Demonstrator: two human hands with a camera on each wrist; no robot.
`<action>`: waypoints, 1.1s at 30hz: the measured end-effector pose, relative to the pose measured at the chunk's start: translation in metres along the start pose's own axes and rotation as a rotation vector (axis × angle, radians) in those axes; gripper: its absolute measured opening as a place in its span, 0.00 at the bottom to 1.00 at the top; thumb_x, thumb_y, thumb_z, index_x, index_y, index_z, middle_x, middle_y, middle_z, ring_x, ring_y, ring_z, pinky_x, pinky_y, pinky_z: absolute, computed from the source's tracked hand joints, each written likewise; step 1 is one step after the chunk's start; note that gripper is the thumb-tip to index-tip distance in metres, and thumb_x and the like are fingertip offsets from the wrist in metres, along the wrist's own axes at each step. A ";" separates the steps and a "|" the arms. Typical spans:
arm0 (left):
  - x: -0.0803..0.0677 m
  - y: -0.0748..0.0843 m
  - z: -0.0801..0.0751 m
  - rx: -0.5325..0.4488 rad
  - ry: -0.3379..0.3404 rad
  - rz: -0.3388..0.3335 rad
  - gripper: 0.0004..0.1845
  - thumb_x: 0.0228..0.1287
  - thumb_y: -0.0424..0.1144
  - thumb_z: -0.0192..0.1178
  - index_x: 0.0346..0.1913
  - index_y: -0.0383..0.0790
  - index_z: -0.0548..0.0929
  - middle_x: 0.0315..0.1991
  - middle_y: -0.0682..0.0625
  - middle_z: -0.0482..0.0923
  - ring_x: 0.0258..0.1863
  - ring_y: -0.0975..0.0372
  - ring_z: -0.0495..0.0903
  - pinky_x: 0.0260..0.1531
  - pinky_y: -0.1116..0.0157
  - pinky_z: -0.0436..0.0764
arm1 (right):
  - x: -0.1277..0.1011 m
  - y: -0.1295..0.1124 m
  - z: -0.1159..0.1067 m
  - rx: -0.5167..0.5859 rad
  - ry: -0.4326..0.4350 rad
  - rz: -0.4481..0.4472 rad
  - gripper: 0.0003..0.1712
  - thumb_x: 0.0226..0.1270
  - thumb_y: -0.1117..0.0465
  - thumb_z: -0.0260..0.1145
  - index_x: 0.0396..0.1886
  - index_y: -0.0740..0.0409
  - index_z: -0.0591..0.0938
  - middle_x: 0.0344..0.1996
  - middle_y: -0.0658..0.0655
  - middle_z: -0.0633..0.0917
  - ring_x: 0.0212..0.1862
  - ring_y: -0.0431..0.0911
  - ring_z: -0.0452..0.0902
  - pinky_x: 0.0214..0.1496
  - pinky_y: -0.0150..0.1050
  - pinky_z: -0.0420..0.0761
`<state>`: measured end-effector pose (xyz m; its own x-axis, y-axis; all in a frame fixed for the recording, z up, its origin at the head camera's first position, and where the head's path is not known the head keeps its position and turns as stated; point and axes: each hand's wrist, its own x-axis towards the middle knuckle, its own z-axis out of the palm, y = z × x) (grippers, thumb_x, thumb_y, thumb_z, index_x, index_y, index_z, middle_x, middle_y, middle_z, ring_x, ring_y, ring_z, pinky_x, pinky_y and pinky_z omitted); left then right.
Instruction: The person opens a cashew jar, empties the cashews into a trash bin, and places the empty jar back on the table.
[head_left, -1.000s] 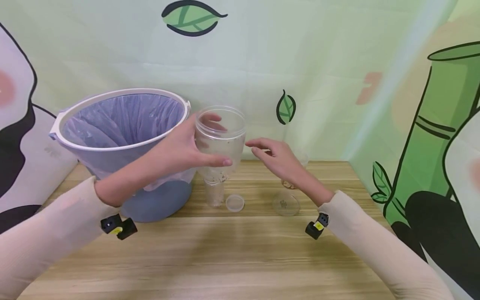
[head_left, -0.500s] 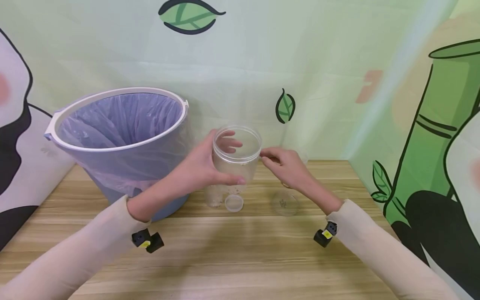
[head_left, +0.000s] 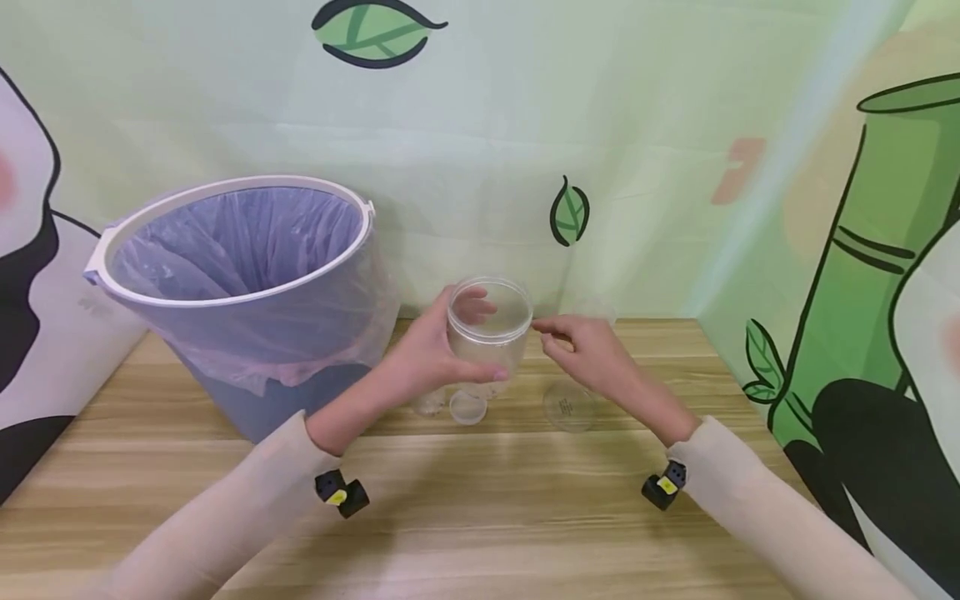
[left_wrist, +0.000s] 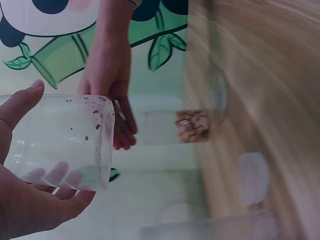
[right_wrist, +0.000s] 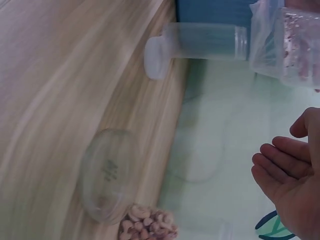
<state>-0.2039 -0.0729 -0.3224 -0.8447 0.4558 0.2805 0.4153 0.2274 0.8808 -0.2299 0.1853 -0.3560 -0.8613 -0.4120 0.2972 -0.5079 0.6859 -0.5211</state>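
My left hand (head_left: 429, 352) grips a wide clear plastic jar (head_left: 512, 353) round its side, thumb in front and fingers behind. The jar is raised above the table, mouth upward. Brown crumbs cling near its base, plain in the left wrist view on the jar (left_wrist: 75, 131). Just right of the jar's rim, my right hand (head_left: 592, 354) has relaxed, slightly bent fingers and holds nothing. Below the jar lie a small clear lid (head_left: 468, 407) and a smaller clear jar (right_wrist: 205, 42), largely hidden in the head view. A large clear lid (head_left: 570, 407) lies under my right hand.
A blue bin (head_left: 285, 329) with a plastic liner stands at the left. Behind my right hand is a clear container of nuts that look like cashews (left_wrist: 192, 126). A printed cloth backdrop (head_left: 480, 150) rises at the table's (head_left: 495, 517) back edge.
My left hand has carried the wide jar right and down, away from the bin. My right hand has shifted slightly right and down, staying close to the jar's rim.
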 end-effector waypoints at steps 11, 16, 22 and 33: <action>0.010 -0.044 0.034 -0.019 -0.021 -0.043 0.51 0.45 0.35 0.83 0.71 0.35 0.63 0.65 0.41 0.75 0.64 0.48 0.73 0.64 0.50 0.73 | -0.017 0.025 0.011 -0.121 -0.010 -0.048 0.18 0.72 0.64 0.59 0.56 0.65 0.85 0.46 0.61 0.89 0.27 0.42 0.71 0.31 0.36 0.74; 0.013 -0.054 0.047 -0.018 -0.007 -0.079 0.50 0.44 0.35 0.83 0.70 0.37 0.64 0.66 0.41 0.75 0.65 0.47 0.72 0.67 0.49 0.71 | -0.026 0.035 0.015 -0.160 -0.024 -0.033 0.17 0.71 0.64 0.60 0.54 0.67 0.86 0.46 0.63 0.89 0.34 0.47 0.83 0.35 0.41 0.83; 0.018 -0.065 0.060 0.004 0.051 -0.101 0.52 0.41 0.33 0.84 0.70 0.34 0.64 0.65 0.39 0.75 0.66 0.45 0.71 0.68 0.49 0.69 | -0.036 0.046 0.019 -0.206 -0.111 -0.035 0.21 0.70 0.63 0.63 0.58 0.72 0.82 0.52 0.69 0.86 0.38 0.57 0.88 0.43 0.50 0.86; 0.029 -0.088 0.071 0.037 0.162 -0.187 0.53 0.41 0.33 0.84 0.71 0.35 0.63 0.68 0.39 0.73 0.67 0.44 0.71 0.69 0.47 0.68 | -0.050 0.058 0.027 -0.235 -0.301 0.027 0.45 0.62 0.51 0.75 0.71 0.71 0.69 0.67 0.77 0.71 0.66 0.70 0.70 0.67 0.63 0.71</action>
<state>-0.2415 -0.0187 -0.4186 -0.9498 0.2595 0.1745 0.2566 0.3277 0.9093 -0.2165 0.2293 -0.4226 -0.8503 -0.5259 0.0198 -0.5041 0.8032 -0.3174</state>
